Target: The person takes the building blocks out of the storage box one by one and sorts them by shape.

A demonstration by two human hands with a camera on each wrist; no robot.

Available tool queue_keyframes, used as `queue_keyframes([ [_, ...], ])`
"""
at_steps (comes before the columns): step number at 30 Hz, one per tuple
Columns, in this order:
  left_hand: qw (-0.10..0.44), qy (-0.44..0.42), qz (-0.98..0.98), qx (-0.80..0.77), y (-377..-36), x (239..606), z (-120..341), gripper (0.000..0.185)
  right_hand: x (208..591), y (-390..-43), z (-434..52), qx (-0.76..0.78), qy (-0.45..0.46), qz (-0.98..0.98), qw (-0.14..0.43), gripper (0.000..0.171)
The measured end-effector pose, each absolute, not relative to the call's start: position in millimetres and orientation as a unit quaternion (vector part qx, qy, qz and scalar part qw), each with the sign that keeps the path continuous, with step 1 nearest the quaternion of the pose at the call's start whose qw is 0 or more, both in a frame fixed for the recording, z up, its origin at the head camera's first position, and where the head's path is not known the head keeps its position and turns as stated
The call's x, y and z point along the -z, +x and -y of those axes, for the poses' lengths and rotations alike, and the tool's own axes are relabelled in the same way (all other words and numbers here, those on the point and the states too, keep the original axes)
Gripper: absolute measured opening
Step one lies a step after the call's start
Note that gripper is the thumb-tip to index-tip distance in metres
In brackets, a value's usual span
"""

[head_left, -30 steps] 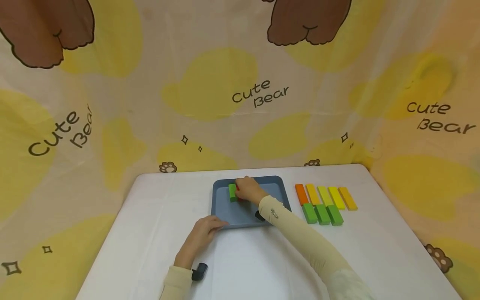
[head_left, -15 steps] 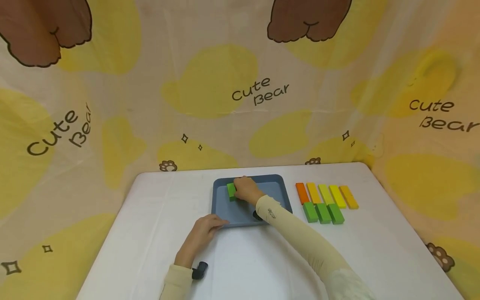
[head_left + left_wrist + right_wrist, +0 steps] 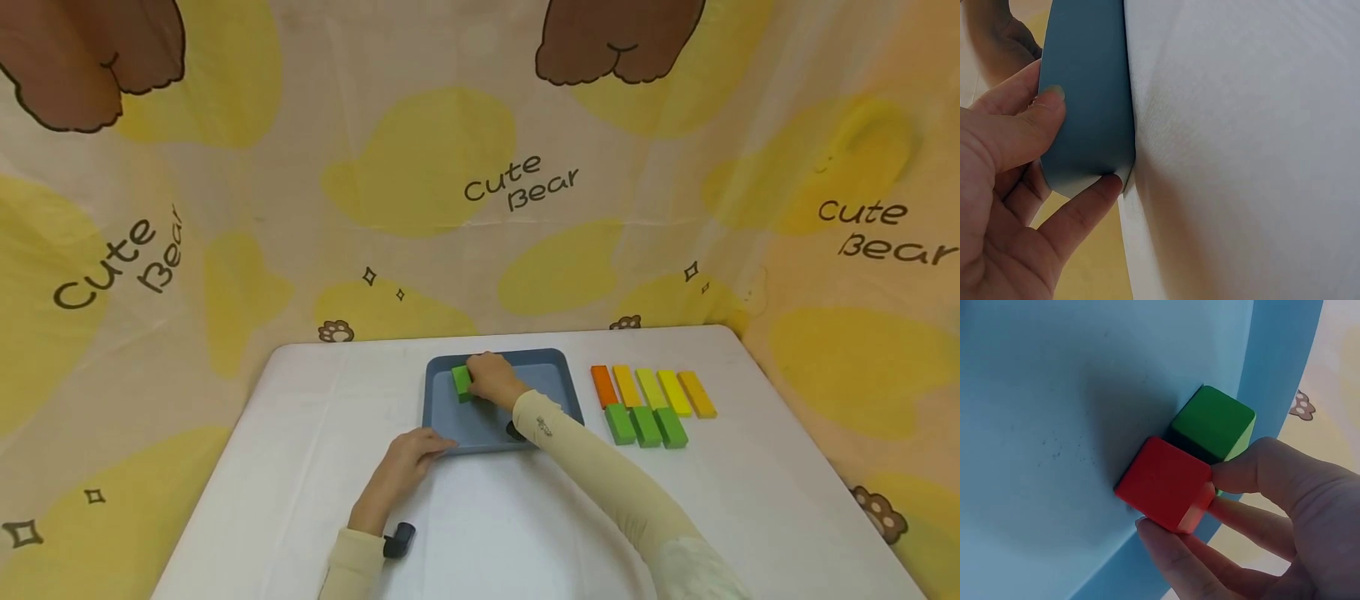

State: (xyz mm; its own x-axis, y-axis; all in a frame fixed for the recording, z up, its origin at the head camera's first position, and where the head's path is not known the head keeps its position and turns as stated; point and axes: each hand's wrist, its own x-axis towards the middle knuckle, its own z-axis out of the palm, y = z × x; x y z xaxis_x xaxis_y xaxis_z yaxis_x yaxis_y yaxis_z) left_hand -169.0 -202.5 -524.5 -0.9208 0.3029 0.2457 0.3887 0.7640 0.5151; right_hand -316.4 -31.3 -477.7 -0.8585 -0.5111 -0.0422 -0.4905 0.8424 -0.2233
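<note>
A blue-grey tray rests on the white table. My left hand holds its near left corner; in the left wrist view the thumb lies on the outer wall and another fingertip is at the bottom edge. My right hand reaches into the tray and pinches a red block between thumb and fingers. The red block stands right beside a green block, close to the tray's wall. In the head view the green block shows left of the hand, which hides the red one.
Right of the tray, an orange block starts a back row with several yellow-toned blocks. Three green blocks lie in front of that row. A patterned cloth hangs behind the table.
The green block in the tray has shifted slightly left, and my right hand a little with it. The red block, partly visible a second ago, is now behind the hand. My left hand stays put.
</note>
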Motion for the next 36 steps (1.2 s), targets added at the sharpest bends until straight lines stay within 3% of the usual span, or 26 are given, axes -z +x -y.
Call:
queue_keyframes([
  [11, 0.082, -0.203, 0.937, 0.274, -170.5, 521.0, 203.9, 0.026, 451.0, -309.0, 8.8, 0.148, -0.273, -0.95, 0.038, 0.032],
  [18, 0.082, -0.205, 0.937, 0.272, -170.0, 519.1, 204.0, 0.028, 421.6, -286.8, -20.4, 0.176, -0.282, -0.943, 0.014, 0.032],
  [36, 0.081, -0.191, 0.938, 0.278, -166.9, 522.2, 201.8, 0.026, 407.3, -270.2, -159.6, 0.188, -0.151, -0.97, 0.041, 0.049],
])
